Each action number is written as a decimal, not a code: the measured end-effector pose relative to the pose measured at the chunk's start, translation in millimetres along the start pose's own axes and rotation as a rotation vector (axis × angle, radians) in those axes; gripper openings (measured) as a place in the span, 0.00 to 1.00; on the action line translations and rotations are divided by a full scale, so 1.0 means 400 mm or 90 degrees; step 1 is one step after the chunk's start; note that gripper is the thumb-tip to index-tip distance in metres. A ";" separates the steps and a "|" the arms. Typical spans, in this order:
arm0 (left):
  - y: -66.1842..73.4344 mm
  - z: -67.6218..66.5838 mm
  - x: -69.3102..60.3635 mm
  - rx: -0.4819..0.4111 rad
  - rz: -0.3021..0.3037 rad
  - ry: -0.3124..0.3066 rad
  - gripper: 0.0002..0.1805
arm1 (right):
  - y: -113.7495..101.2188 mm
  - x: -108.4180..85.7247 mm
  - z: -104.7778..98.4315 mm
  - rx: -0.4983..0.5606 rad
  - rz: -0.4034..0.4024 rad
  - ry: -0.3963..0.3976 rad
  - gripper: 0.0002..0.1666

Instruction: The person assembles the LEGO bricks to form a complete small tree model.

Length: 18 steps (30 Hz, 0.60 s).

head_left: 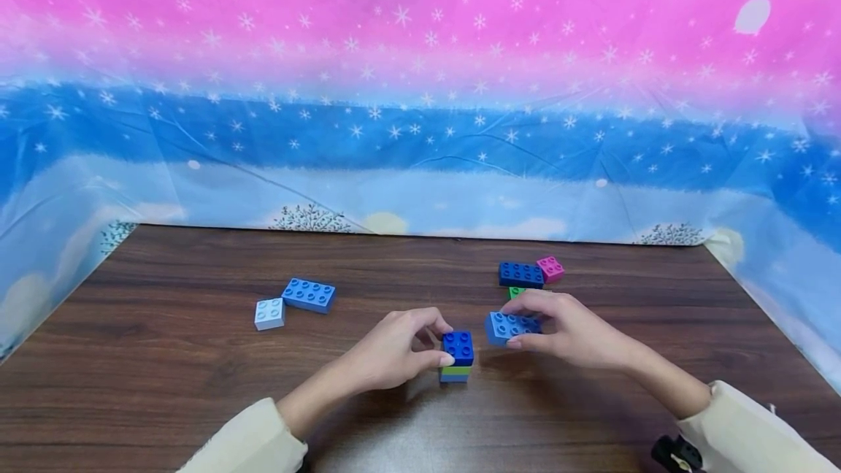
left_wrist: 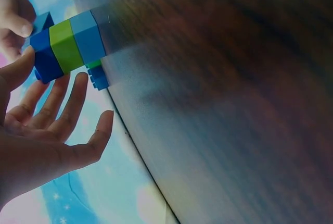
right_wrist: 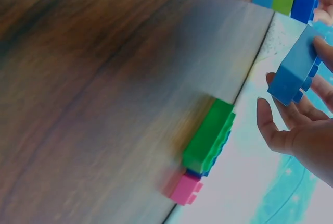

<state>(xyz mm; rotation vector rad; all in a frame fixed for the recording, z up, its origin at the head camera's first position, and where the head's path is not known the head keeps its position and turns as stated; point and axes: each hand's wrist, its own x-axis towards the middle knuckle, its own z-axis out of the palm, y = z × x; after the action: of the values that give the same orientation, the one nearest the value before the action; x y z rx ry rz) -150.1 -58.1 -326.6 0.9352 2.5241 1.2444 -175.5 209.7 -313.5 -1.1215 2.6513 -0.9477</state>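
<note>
A cloth (head_left: 420, 93) rises behind the surface (head_left: 164, 400). Over the surface come two hands. The left hand (head_left: 394, 349) has its grip pinched round the top of the stack (head_left: 457, 356); the right hand (head_left: 571, 331) has its grip closed across the held brick (head_left: 506, 326). The stack stands upright on the surface, long axis vertical, studs up: blue over lime over light blue. The held brick hangs level above the surface, just beside the stack; its long axis runs left to right, one end facing the stack, studs up. Beyond it, the green brick (right_wrist: 208, 138) and navy brick (head_left: 520, 274) lie with long axes side by side. The left brick (head_left: 309, 295) points left to right, right end slightly nearer. Smallest are the pink brick (head_left: 550, 268), by the navy one's right end, and the pale brick (head_left: 269, 314), by the left brick's left end.
</note>
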 end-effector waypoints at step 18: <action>-0.012 0.010 -0.001 -0.003 0.002 0.002 0.11 | -0.047 0.016 0.034 0.031 -0.044 -0.001 0.18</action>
<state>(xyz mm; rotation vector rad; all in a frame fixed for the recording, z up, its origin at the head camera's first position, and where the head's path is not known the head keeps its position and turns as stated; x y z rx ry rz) -150.4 -57.9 -333.0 0.9371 2.5221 1.2519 -163.9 188.4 -312.6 -1.2096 2.5895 -1.0165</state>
